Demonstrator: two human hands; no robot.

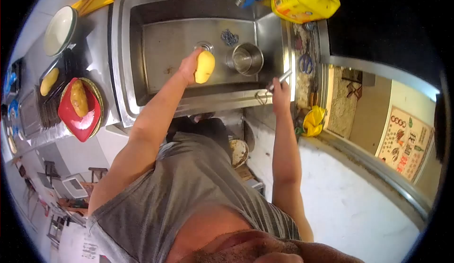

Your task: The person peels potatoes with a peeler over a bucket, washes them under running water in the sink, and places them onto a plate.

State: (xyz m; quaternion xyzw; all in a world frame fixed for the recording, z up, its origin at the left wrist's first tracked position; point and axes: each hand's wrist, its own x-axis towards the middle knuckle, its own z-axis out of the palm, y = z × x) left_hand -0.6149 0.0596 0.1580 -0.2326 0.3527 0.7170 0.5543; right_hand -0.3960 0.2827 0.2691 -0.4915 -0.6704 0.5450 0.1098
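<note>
While my left hand point(189, 67) grasps a pale yellow, oval vegetable point(205, 67), which looks like a potato, my right hand point(282, 93) is closed around a slim silver metal tool point(285, 76). The vegetable is above the sink basin, near the drain, and does not touch the tool. I judge that its skin is mostly off, because only a small dark mark shows near its lower end. On the square red plate point(93, 124) at my left lies a rough brown-yellow vegetable point(79, 98), which seems to have its skin on. Farther left is a smoother yellow piece point(49, 82); if it is finished, I cannot tell. So I see 3 pieces, and at least 1 looks unpeeled.

Inside the stainless steel sink point(161, 40) stand a round metal pot point(256, 58) and, beside it, a grey metal scrubber point(229, 37). Behind its right corner is a yellow plastic jug point(302, 2). At far right, a printed poster point(405, 142) hangs beyond the opening.
</note>
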